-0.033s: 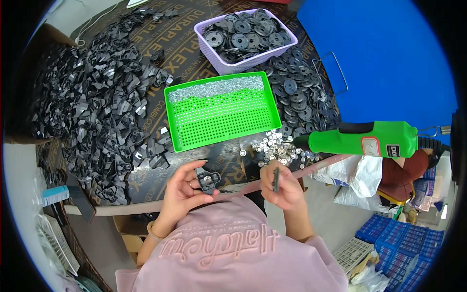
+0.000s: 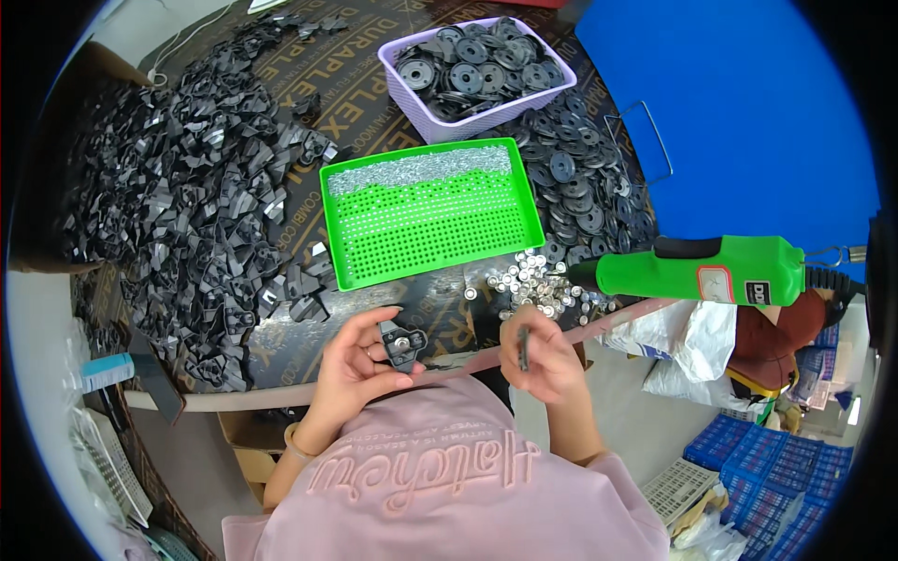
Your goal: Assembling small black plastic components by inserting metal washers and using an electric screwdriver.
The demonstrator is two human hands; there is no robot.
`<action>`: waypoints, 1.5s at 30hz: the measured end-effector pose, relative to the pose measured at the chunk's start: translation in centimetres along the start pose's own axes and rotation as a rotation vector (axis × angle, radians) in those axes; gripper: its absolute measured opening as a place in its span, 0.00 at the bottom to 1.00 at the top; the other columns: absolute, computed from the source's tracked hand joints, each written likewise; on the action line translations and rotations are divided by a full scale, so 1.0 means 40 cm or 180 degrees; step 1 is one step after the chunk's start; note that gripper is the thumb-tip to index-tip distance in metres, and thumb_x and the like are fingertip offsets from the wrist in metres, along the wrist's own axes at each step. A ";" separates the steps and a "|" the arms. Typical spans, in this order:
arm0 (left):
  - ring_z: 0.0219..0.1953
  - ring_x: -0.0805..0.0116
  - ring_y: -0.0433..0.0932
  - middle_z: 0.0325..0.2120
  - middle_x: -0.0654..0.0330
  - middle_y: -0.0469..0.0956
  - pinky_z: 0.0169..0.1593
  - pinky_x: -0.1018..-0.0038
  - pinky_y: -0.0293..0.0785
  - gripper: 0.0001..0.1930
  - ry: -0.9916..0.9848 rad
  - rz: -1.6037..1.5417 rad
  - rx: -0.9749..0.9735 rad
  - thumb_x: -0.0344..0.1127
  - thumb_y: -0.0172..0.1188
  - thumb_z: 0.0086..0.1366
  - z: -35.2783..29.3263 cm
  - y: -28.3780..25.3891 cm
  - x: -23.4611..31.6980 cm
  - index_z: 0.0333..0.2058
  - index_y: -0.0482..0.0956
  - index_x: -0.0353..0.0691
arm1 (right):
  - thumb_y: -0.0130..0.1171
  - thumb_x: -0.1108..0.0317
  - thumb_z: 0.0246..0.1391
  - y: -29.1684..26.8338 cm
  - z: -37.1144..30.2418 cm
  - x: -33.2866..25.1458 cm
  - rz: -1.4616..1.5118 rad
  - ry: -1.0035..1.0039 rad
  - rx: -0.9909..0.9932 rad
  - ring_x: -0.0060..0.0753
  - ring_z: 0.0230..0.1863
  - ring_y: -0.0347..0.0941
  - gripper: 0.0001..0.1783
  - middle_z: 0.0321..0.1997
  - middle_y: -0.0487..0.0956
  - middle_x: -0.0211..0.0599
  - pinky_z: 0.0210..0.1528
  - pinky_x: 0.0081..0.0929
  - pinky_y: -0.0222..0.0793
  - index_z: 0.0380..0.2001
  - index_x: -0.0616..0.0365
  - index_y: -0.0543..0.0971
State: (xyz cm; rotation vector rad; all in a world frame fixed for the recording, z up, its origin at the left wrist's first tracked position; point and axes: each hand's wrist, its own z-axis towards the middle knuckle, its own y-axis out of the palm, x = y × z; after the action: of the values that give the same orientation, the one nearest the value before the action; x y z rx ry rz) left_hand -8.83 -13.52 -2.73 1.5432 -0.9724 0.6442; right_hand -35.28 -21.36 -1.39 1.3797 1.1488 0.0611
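My left hand [image 2: 357, 363] holds a black plastic bracket [image 2: 402, 346] between thumb and fingers, at the table's near edge. A small silver metal piece sits in the middle of that bracket. To the right, my right hand [image 2: 544, 360] pinches a black plastic disc [image 2: 524, 348], seen nearly edge-on. Just beyond this hand lies a heap of small silver metal caps [image 2: 535, 285]. Past both hands stands a green perforated tray [image 2: 430, 224], with many small silver pins [image 2: 421, 166] along its far side.
Black brackets [image 2: 187, 215] are heaped over the table's left side. A lilac basket [image 2: 458, 129] of black discs stands at the back, more loose discs [image 2: 580, 187] beside it. At right, a green electric screwdriver [image 2: 692, 269] hangs near a blue panel [image 2: 739, 122].
The disc in my right hand has turned slightly. The whole view has shifted a little; my left hand still holds the bracket.
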 end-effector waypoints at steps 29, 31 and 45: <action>0.36 0.77 0.78 0.35 0.61 0.71 0.40 0.81 0.82 0.40 0.0069 0.0661 0.0262 0.13 0.69 0.51 0.004 0.026 -0.011 0.63 0.64 0.38 | 0.67 0.73 0.54 0.118 0.126 0.109 -0.3572 -0.1209 0.0846 0.14 0.21 0.59 0.06 0.21 0.69 0.26 0.22 0.18 0.52 0.27 0.62 0.81; 0.37 0.76 0.79 0.36 0.61 0.71 0.41 0.80 0.83 0.40 0.0073 0.0681 0.0245 0.13 0.69 0.51 0.002 0.024 -0.011 0.63 0.64 0.38 | 0.67 0.73 0.54 0.136 0.125 0.104 -0.3696 -0.1252 0.0849 0.15 0.21 0.59 0.05 0.21 0.69 0.27 0.22 0.19 0.52 0.27 0.62 0.81; 0.36 0.80 0.77 0.35 0.62 0.71 0.42 0.80 0.82 0.39 -0.0006 0.0746 0.0257 0.13 0.69 0.51 0.005 0.024 -0.019 0.62 0.66 0.37 | 0.67 0.74 0.54 0.141 0.128 0.113 -0.4167 -0.1534 0.0805 0.20 0.20 0.65 0.05 0.22 0.71 0.31 0.21 0.22 0.60 0.28 0.63 0.81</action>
State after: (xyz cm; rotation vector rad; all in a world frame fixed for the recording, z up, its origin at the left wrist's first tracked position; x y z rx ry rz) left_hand -10.07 -13.55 -2.90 1.5121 -1.1514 0.8556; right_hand -26.46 -20.62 -0.82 0.5579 1.4469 -1.3019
